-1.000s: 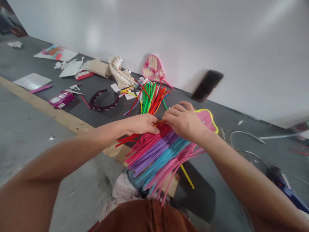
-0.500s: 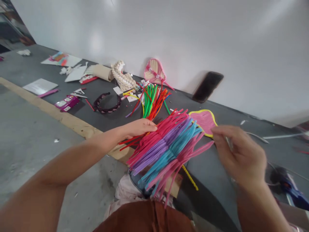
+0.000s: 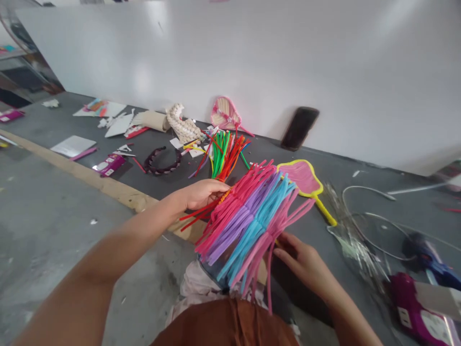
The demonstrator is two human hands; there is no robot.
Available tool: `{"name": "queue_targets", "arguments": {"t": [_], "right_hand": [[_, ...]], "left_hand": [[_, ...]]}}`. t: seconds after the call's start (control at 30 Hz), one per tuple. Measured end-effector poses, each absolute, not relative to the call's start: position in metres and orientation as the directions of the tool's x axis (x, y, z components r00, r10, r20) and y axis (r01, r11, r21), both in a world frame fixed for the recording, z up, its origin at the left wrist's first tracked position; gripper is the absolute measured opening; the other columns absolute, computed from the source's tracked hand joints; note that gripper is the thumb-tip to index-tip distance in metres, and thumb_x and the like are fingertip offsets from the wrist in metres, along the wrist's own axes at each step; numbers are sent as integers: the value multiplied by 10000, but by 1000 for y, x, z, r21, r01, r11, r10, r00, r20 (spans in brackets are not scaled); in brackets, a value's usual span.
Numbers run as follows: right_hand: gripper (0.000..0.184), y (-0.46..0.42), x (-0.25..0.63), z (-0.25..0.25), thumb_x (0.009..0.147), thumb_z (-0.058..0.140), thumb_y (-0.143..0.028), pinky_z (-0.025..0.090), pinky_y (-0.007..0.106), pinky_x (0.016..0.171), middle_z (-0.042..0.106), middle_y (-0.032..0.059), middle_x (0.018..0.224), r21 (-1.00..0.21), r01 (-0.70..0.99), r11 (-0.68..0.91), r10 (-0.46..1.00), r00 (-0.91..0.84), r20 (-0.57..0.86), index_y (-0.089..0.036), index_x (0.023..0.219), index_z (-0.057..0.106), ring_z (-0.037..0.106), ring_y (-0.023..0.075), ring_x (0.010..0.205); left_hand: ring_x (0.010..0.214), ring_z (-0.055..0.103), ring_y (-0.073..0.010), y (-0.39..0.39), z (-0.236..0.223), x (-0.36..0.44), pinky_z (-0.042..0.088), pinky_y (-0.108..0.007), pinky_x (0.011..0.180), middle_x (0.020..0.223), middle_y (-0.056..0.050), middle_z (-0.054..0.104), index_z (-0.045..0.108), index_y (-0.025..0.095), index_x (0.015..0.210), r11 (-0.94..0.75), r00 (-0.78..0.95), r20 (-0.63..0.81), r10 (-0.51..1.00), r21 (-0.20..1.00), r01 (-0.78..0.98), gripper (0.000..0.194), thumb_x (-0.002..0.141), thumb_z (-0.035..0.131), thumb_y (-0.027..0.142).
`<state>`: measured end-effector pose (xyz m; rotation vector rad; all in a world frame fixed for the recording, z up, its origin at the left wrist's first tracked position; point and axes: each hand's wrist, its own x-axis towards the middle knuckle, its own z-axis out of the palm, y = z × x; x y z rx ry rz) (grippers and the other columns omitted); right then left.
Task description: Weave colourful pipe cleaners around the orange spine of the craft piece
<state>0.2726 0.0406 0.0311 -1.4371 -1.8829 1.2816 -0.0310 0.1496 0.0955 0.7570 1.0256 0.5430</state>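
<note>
Several bundles of pipe cleaners, in red-pink, purple, light blue and pink, lie side by side, each pinched at its middle along one line. A twisted yellow-orange stem shows at their left end. My left hand is closed on that end, with loose red pipe cleaners under its fingers. At the other end, my right hand has its fingers closed beside the pink bundle, where a bit of yellow stem shows; its fingertips are partly hidden. Green and orange-red pipe cleaners lie just beyond my left hand.
A pink fan shape with yellow edging lies to the right, near clear strips and a glue gun. A phone and a pink fan lean on the white panel. A braided headband rests left.
My right hand has moved down and left, from above the yellow-edged fan to the right end of the bundles. My left hand stays at the left end. The view has shifted slightly.
</note>
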Motion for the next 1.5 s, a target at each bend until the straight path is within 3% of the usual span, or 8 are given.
{"name": "queue_targets", "arguments": {"t": [0.37, 0.63, 0.77, 0.87, 1.03, 1.17, 1.3, 1.5], "right_hand": [[290, 39, 261, 29, 890, 453, -389, 505, 302, 700, 727, 73, 886, -881, 473, 8, 950, -279, -141, -177, 960, 637, 664, 203, 762], [264, 44, 255, 27, 873, 470, -368, 507, 306, 745, 726, 68, 897, -904, 424, 46, 976, -210, -49, -188, 947, 648, 665, 213, 816], [266, 55, 256, 28, 869, 492, -379, 504, 308, 756, 717, 59, 878, -934, 351, 73, 983, -181, 9, -186, 940, 660, 648, 206, 807], [268, 66, 259, 28, 867, 512, -393, 501, 304, 744, 708, 43, 863, -967, 246, 66, 974, -224, 9, -190, 943, 670, 629, 195, 794], [342, 87, 262, 24, 824, 597, -472, 466, 281, 674, 687, 24, 833, -994, 104, -26, 938, -342, -61, -176, 973, 681, 568, 154, 701], [437, 103, 259, 26, 786, 631, -554, 464, 293, 715, 686, 33, 882, -997, 5, -78, 894, -442, -72, -170, 987, 690, 571, 155, 740], [417, 112, 253, 33, 798, 638, -529, 460, 284, 717, 672, 22, 836, -1000, 1, -18, 873, -487, -16, -159, 980, 695, 561, 147, 731], [347, 105, 244, 49, 845, 567, -462, 462, 275, 719, 659, 6, 827, -997, 29, 65, 869, -493, 42, -158, 960, 690, 559, 143, 739]], "left_hand": [[568, 597, -81, 141, 98, -32, 458, -176, 567, 650, -15, 679, 689, 114, 720, 594, 440, -496, 749, 797, -113, 100, 662, 760, 155], [725, 647, -120, 140, 98, -37, 498, -205, 673, 785, -37, 719, 716, 133, 853, 537, 422, -461, 781, 840, -76, 211, 734, 784, 293], [788, 655, -127, 144, 111, -48, 504, -218, 692, 935, -71, 722, 698, 156, 1051, 435, 368, -388, 845, 899, -50, 358, 776, 748, 379], [750, 657, -118, 144, 121, -54, 497, -206, 636, 966, -59, 718, 590, 225, 1268, 345, 375, -333, 865, 938, 36, 534, 779, 739, 379], [863, 689, -160, 131, 128, -51, 536, -235, 756, 946, -50, 742, 599, 213, 1254, -75, 347, -34, 937, 953, 294, 516, 768, 730, 324], [939, 701, -172, 123, 135, -47, 542, -264, 862, 1040, -46, 748, 697, 216, 1110, -449, 408, 260, 875, 751, 484, 276, 853, 615, 276], [889, 708, -154, 120, 150, -49, 542, -248, 817, 1016, -38, 755, 706, 227, 1092, -735, 556, 485, 675, 376, 564, 255, 904, 534, 209], [827, 649, -181, 113, 149, -57, 486, -314, 810, 888, -44, 723, 702, 264, 1082, -736, 593, 632, 499, -52, 675, 255, 924, 511, 203]]}}
